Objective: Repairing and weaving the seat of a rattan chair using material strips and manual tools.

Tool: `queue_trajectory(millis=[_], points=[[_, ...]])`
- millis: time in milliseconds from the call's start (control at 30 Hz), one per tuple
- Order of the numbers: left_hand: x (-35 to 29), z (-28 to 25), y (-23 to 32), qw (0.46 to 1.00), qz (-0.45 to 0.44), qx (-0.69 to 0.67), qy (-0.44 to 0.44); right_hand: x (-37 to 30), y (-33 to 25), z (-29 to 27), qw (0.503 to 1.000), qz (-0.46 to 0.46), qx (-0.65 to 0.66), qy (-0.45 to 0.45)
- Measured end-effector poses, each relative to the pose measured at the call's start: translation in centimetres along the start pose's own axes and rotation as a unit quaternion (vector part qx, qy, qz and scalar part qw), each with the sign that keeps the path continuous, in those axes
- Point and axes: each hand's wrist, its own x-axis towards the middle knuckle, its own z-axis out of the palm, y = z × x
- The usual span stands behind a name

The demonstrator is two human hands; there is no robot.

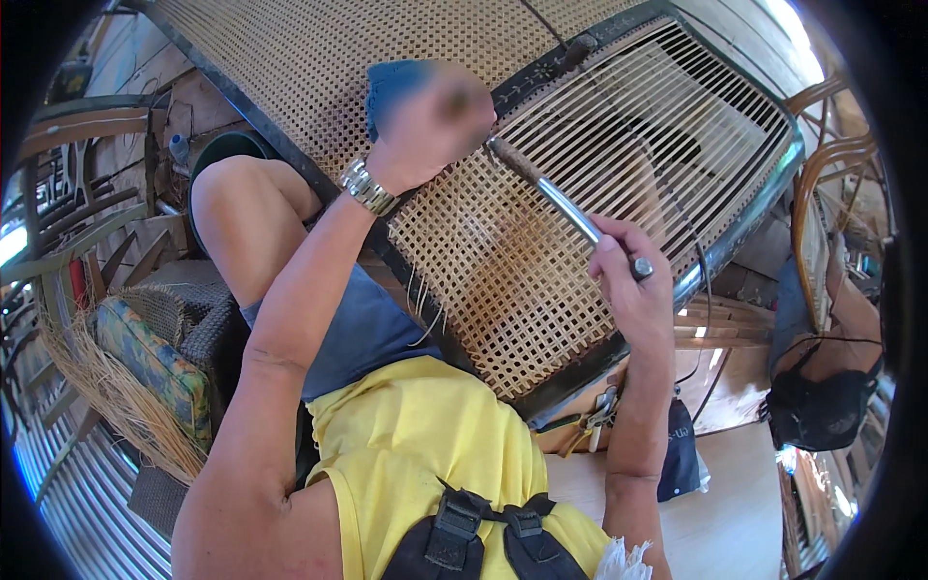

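Observation:
My right hand (633,280) is closed around a slim tool with a silver metal shaft (570,206). Its far part is brownish, its near end dark and round; the exact kind is unclear. The tool slants over a wooden frame (527,394) with woven cane webbing (498,266). On the frame's right part, parallel cane strands (657,116) run without the cross weave. My left hand (416,140), wearing a metal watch, looks closed near the tool's far tip. A blur hides its fingers and what they hold. Blue cloth-like material (389,89) shows beside it.
Loose cane ends (425,300) stick out at the frame's near left edge. A bundle of cane strands (126,387) and a patterned cushion (159,358) lie at left. Another person in a black cap (822,401) is at right, near curved wooden chair parts (817,188).

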Motion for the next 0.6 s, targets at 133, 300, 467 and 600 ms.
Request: queue_trajectory(millis=[133, 300, 467, 600], points=[[0.9, -1.3, -0.6, 0.999, 0.016, -0.030, 0.021, 0.5, 0.3, -0.8, 0.992, -0.007, 0.084, 0.092], [0.9, -0.3, -1.8, 0.992, 0.068, -0.079, 0.075, 1.1, 0.3, 0.3, 0.993, -0.008, 0.085, 0.076], [0.1, -0.4, -0.8, 1.000, 0.016, 0.015, 0.008, 0.9, 0.4, 1.3, 0.995, -0.014, 0.056, 0.075], [0.1, -0.4, -0.7, 1.000, 0.001, -0.004, 0.006, 0.5, -0.6, 0.8, 0.999, 0.000, -0.048, -0.012]])
